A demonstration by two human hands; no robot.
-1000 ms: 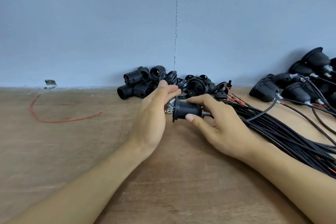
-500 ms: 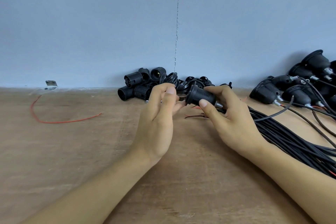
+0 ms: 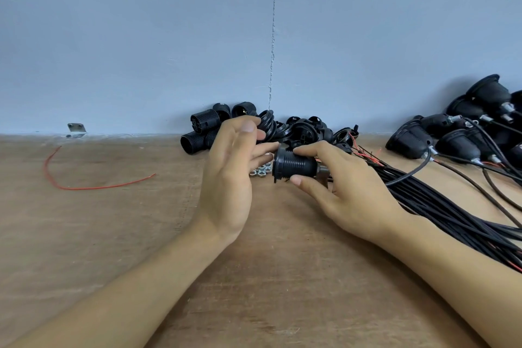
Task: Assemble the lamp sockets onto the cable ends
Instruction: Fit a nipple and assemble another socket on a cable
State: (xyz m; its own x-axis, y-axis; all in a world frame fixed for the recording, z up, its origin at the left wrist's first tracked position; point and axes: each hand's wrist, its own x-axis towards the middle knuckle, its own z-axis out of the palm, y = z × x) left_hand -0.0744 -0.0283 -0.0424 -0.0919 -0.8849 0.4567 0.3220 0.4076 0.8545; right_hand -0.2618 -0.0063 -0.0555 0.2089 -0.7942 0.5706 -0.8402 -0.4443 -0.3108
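Pinching above the table (image 3: 113, 234) beside the cables (image 3: 440, 206), the right hand (image 3: 350, 195) held a socket (image 3: 295, 165) sideways while the left hand (image 3: 228, 178) hovered flat-fingered at its mouth; fitting seemed underway, with one of the nuts (image 3: 261, 172) likely needed next.

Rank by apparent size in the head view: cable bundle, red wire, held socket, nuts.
1. cable bundle
2. red wire, by length only; it is thin
3. held socket
4. nuts

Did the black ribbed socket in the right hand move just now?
Yes. The black ribbed plastic lamp socket has moved down and left, away from the pile of loose black socket parts by the wall.
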